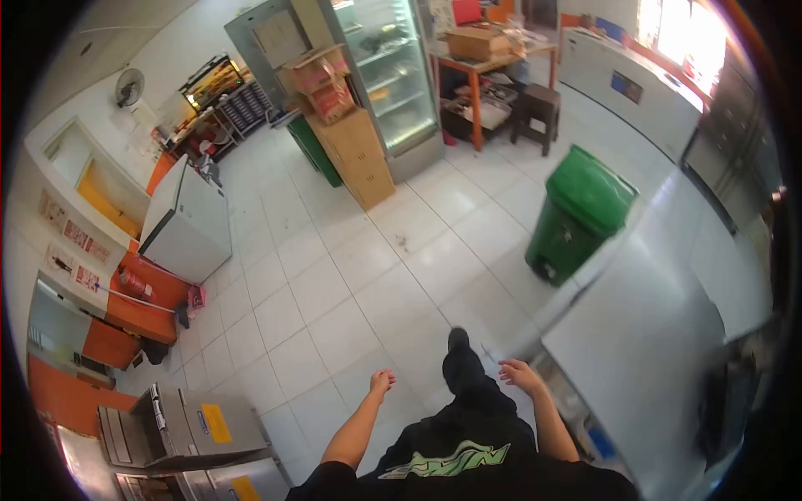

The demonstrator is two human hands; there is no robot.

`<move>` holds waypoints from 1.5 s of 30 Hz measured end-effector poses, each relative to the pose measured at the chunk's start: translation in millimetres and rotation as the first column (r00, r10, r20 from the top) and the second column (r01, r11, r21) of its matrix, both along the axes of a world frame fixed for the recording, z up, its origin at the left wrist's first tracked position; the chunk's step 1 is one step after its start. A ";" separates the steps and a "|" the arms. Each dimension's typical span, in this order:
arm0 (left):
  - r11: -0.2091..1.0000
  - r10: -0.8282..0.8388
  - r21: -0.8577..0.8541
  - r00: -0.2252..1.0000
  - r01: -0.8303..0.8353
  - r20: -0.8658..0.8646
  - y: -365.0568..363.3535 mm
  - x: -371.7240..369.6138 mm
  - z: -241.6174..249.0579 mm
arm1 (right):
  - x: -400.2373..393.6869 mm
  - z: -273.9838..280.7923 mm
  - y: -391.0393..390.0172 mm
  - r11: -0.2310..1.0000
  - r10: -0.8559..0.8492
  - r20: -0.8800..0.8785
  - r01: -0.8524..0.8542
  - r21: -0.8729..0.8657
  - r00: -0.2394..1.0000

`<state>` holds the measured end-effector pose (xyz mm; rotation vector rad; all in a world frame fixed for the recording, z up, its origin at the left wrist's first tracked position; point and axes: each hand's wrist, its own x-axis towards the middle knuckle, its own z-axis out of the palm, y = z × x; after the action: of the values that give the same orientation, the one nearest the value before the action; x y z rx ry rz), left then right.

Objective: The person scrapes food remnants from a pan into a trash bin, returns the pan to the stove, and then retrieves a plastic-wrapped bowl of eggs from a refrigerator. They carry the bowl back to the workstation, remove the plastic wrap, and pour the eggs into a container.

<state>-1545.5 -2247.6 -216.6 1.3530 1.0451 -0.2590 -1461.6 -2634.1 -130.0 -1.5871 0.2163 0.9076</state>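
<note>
My left hand (383, 382) hangs over the white tiled floor (334, 326), its fingers curled in and nothing visible in it. On the other side my right hand (521, 377) is open, fingers spread and holding nothing. It is near the corner of a steel worktop (643, 326) but apart from it. Between the hands, one dark shoe (458, 338) is stretched forward on the tiles.
A green wheeled bin (576, 217) stands ahead on the right. Farther off are a glass-door fridge (388, 75), a brown cabinet (355, 159) with boxes on top and a dark stool (536, 113). A white chest freezer (188, 221) and steel equipment (196, 426) line the left.
</note>
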 end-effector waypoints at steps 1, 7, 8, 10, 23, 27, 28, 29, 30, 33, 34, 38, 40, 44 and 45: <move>0.999 -0.031 -0.008 1.000 0.031 0.004 7.3 23.2 -9.1 | 33.7 -0.6 9.0 1.000 0.021 0.012 -0.021 0.001 1.000; 0.989 -0.113 -0.118 0.972 0.090 -0.207 30.6 157.7 -21.0 | 290.7 56.7 76.0 0.998 -0.025 0.297 0.006 0.065 0.954; 0.993 -0.065 -0.114 0.975 0.041 -0.213 39.6 171.5 -19.0 | 325.5 65.6 85.3 0.998 -0.028 0.284 0.012 0.058 0.958; 0.995 -0.026 -0.099 0.970 0.002 -0.243 59.6 208.8 -22.7 | 408.7 99.2 104.6 0.990 0.087 0.484 -0.129 0.054 0.871; 0.869 -0.444 0.101 0.852 0.485 -0.277 84.2 680.2 -50.7 | 629.7 -15.2 21.4 0.876 -0.452 0.050 0.454 -0.163 0.891; 0.811 -0.569 0.016 0.795 0.585 -0.210 27.4 852.0 -10.7 | 637.0 11.6 1.4 0.755 -0.655 -0.008 0.654 -0.043 0.756; 0.787 -0.598 0.041 0.778 0.615 -0.195 14.6 894.0 -10.3 | 643.9 14.5 -3.7 0.663 -0.749 -0.042 0.748 -0.032 0.662; 0.763 -0.626 0.064 0.760 0.643 -0.177 -0.6 933.1 -10.4 | 658.1 16.4 -10.7 0.643 -0.766 -0.049 0.765 -0.033 0.641; 0.749 -0.642 0.062 0.745 0.660 -0.183 -17.9 968.4 -10.3 | 673.5 18.3 -19.3 0.580 -0.814 -0.033 0.814 -0.005 0.580; 0.756 -0.642 0.062 0.757 0.651 -0.121 -72.8 1062.9 -6.9 | 751.8 4.8 -61.6 0.503 -0.864 0.035 0.863 0.044 0.502; 0.761 -0.636 0.064 0.762 0.645 -0.125 -89.6 1080.5 -6.2 | 780.5 6.8 -80.4 0.508 -0.860 0.084 0.860 0.052 0.503; 0.789 -0.601 -0.025 0.764 0.613 -0.234 -150.4 1158.7 1.4 | 926.8 21.6 -164.5 0.531 -0.831 0.234 0.845 0.060 0.505; 0.764 -0.629 -0.028 0.734 0.645 -0.255 -166.9 1185.8 -8.7 | 994.6 47.2 -199.5 0.581 -0.775 0.338 0.812 0.050 0.534; 0.747 -0.636 -0.049 0.692 0.663 -0.343 -218.9 1245.9 -18.3 | 1112.1 118.9 -270.6 0.719 -0.623 0.485 0.694 0.045 0.614; 0.743 -0.642 -0.048 0.690 0.668 -0.335 -238.1 1266.4 -21.6 | 1135.7 126.0 -295.9 0.715 -0.624 0.492 0.698 0.046 0.607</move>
<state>-279.1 -2485.7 -238.2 1.7680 0.7967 -1.0299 -325.8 -2930.0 -3.9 -1.6307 0.4967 -0.1094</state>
